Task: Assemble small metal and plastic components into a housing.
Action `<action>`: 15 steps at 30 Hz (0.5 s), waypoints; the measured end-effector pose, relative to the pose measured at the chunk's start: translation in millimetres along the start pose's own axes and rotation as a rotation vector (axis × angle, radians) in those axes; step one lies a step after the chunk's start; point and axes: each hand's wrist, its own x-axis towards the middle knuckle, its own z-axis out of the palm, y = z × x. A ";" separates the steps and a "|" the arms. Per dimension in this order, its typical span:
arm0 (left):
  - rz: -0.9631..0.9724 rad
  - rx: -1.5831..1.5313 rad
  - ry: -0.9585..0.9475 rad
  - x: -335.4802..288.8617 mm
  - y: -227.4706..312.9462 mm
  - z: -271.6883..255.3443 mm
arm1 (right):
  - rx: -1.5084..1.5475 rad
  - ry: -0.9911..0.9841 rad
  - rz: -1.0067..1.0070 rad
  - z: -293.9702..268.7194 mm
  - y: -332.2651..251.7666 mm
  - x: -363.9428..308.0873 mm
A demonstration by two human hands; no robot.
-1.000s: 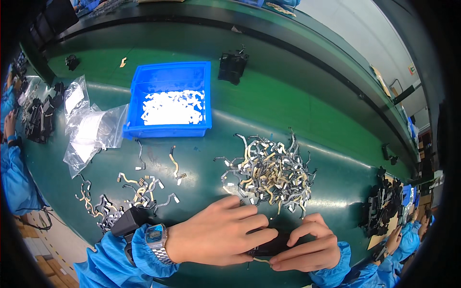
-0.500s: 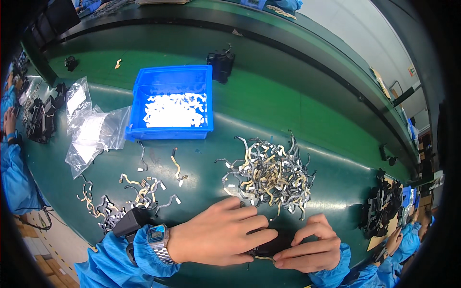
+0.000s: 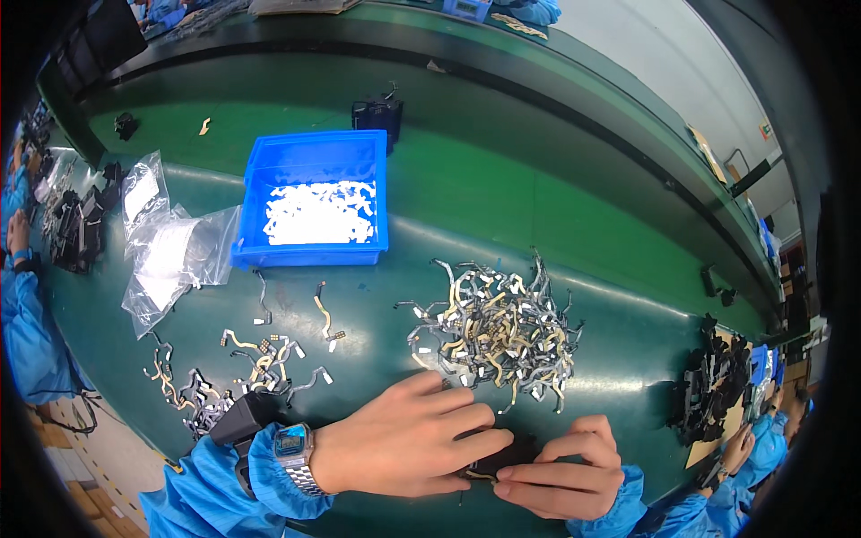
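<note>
At the near edge of the green table my left hand (image 3: 408, 439), wearing a watch (image 3: 292, 439), curls its fingers over a dark black part (image 3: 513, 455). My right hand (image 3: 569, 471) is closed in a pinch beside it, thumb and finger on the end of a short yellowish cable (image 3: 482, 475) that lies along the part. Most of the black part is hidden by both hands. Just beyond them spreads a heap of short grey and yellow connector cables (image 3: 502, 327) with white and black ends.
A blue bin (image 3: 314, 255) holds small white pieces; clear plastic bags (image 3: 170, 255) lie left of it. Loose cables (image 3: 265, 359) are scattered at the left. Black parts (image 3: 713, 386) pile up on the right, and one black piece (image 3: 377, 117) stands behind the bin. Co-workers sit at both sides.
My right hand has shifted slightly left, nearer my left hand, with its pinch still on the cable. My left hand keeps nearly the same place. The view has tilted a little.
</note>
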 end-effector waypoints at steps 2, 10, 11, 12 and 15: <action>-0.006 0.002 0.001 0.7 0.2 -0.5 | 0.000 -0.014 -0.018 -1.0 -3.3 5.2; -0.024 0.004 0.007 0.0 0.8 -7.2 | 0.024 -0.032 -0.014 15.8 -1.4 2.3; -0.021 -0.017 0.022 -0.5 -1.8 -10.6 | 0.038 -0.024 0.004 16.2 -0.8 1.5; -0.010 -0.013 0.020 -0.8 -5.6 -15.6 | 0.028 -0.018 0.006 15.7 0.0 0.1; -0.017 -0.072 0.041 -4.6 -8.7 -27.9 | 0.048 -0.035 0.059 14.7 1.8 0.2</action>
